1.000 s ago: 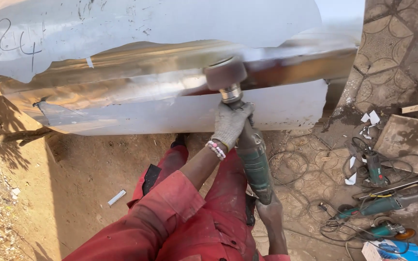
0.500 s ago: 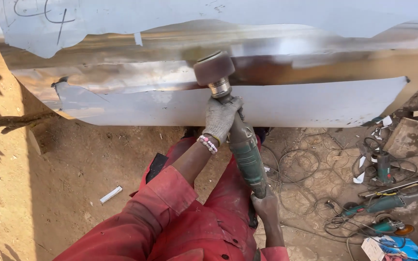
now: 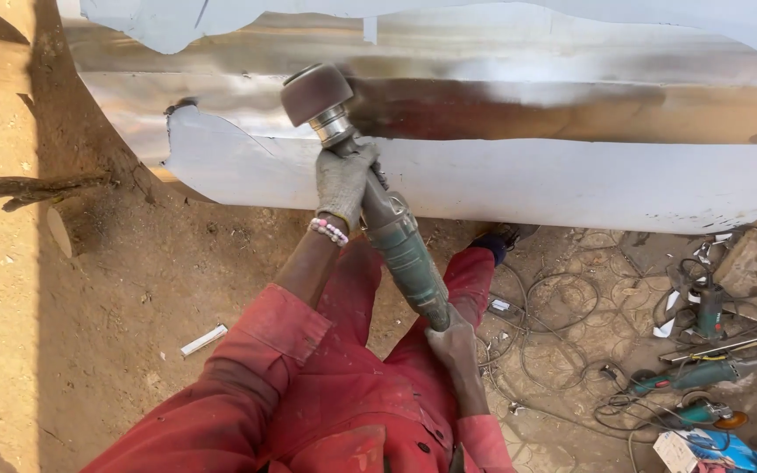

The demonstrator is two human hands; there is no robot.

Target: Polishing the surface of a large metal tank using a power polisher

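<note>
A large shiny steel cylinder (image 3: 501, 114) lies across the top of the view, partly covered in white film. A green power polisher (image 3: 400, 241) points up at it, its brown drum head (image 3: 315, 92) against the bare metal band. My left hand (image 3: 342, 180), in a grey glove with a bead bracelet, grips the tool's neck just below the drum. My right hand (image 3: 450, 337) holds the rear end of the tool's body. Both arms wear red sleeves.
Sandy ground lies to the left, with a wooden branch (image 3: 37, 187) and a small white strip (image 3: 203, 340). At the right, tangled cables (image 3: 562, 315) and several green power tools (image 3: 703, 372) lie on paving. My legs in red overalls are below the tool.
The polisher and both hands have shifted left along the cylinder's bare band, and the view has moved with them. Both hands keep the same grip on the tool.
</note>
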